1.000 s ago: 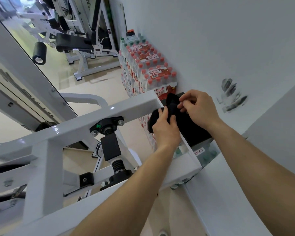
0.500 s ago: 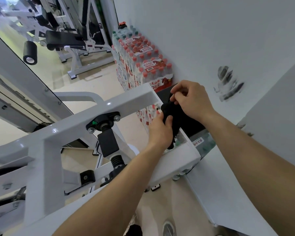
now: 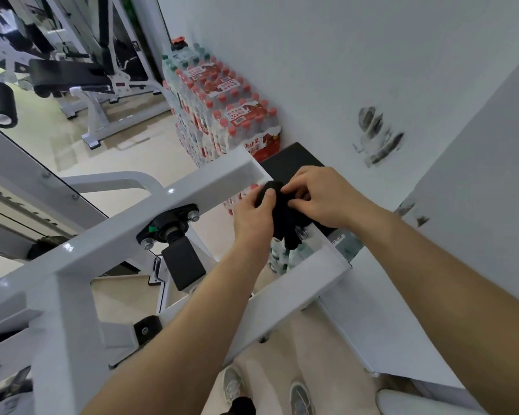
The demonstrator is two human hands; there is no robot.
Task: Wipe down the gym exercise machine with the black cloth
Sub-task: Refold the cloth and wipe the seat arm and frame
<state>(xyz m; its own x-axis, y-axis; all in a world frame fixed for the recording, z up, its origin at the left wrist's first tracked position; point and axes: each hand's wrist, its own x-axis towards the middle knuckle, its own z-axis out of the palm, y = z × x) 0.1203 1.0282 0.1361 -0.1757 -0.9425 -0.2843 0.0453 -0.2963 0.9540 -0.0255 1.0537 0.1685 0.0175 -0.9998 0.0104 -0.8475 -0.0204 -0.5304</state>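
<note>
Shoes (image 3: 232,384): two, light-coloured, on the pale floor at the wearer's feet, directly beneath the outstretched arms.

Exercise machine (image 3: 102,244): one, white painted steel. Two box-section beams run out towards the wall, joined by a cross-piece at the far end. A black pivot plate sits under the farther beam, with two bolts (image 3: 194,216) showing and one black block (image 3: 183,262) hanging below it.

Left hand (image 3: 252,217): one, fingers curled round the bundle, thumb pressed on its top.

Right hand (image 3: 321,196): one, fingers bent tight, pinching the same bundle from the wall side.

Black cloth (image 3: 285,223): one, bunched between the two hands, held above the gap between the beams near the cross-piece. Its loose ends hang down into that gap.

Black pad (image 3: 291,160): one, flat, just beyond the hands, against the wall.

Packs of bottled water (image 3: 222,115): several shrink-wrapped packs stacked along the wall, mostly red caps, some green farther back. Exact count cannot be told.

Wall (image 3: 312,55): white, carrying one cluster of dark smudges (image 3: 378,133) to the right of the hands.

Second machine (image 3: 72,76): one, white frame with black padding, far left, with one black roller pad (image 3: 1,104).
</note>
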